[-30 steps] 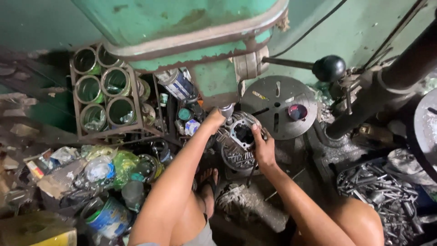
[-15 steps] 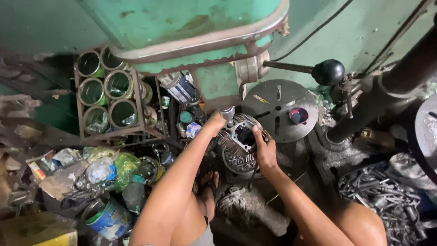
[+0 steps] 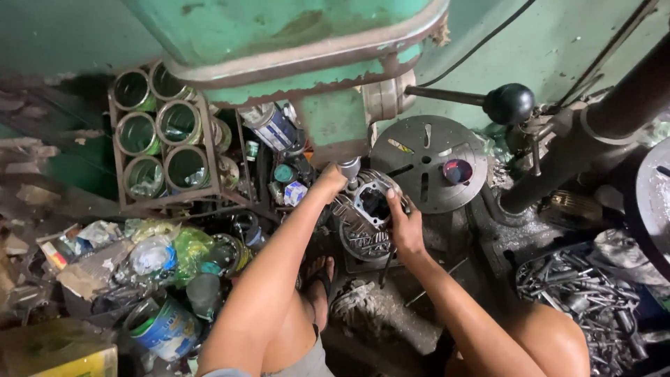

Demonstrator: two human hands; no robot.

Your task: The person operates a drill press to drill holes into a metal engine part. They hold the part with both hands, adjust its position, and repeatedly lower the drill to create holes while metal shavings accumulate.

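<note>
A finned grey metal engine cylinder (image 3: 368,209) with a round bore sits under the spindle (image 3: 349,169) of a green drill press (image 3: 300,42). My left hand (image 3: 329,183) grips the cylinder's upper left side, right beside the spindle tip. My right hand (image 3: 403,227) holds its right edge, with the thumb laid over the top face next to the bore. Both forearms reach up from the bottom of the view. My foot in a sandal (image 3: 317,279) rests on the floor below the cylinder.
A round slotted metal table (image 3: 427,164) stands right of the cylinder, and a black-knobbed lever (image 3: 508,103) sticks out above it. A rack of open tins (image 3: 157,136) is at the left, over litter and a paint can (image 3: 162,327). Scrap metal parts (image 3: 579,300) fill the lower right.
The view has shifted slightly. Both hands stay on the cylinder in nearly the same place.
</note>
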